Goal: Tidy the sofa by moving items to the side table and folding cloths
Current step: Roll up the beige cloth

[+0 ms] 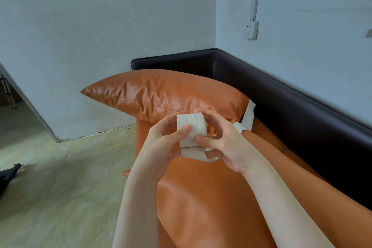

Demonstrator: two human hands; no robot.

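Both hands hold a small white roll of paper or cloth strip (191, 129) above the orange sofa seat (211, 197). My left hand (161, 147) grips its left side with the thumb pressed on the front. My right hand (223, 143) pinches its right side, fingers curled behind it. A loose white tail (248, 116) runs from the roll past my right wrist to the right end of the orange cushion (161, 92). The side table is not in view.
The sofa's dark brown back and arm (281, 90) run along the walls in the corner. A wall socket (251, 30) sits above it. Pale tiled floor (60, 177) lies to the left, with a dark object (8, 175) at the left edge.
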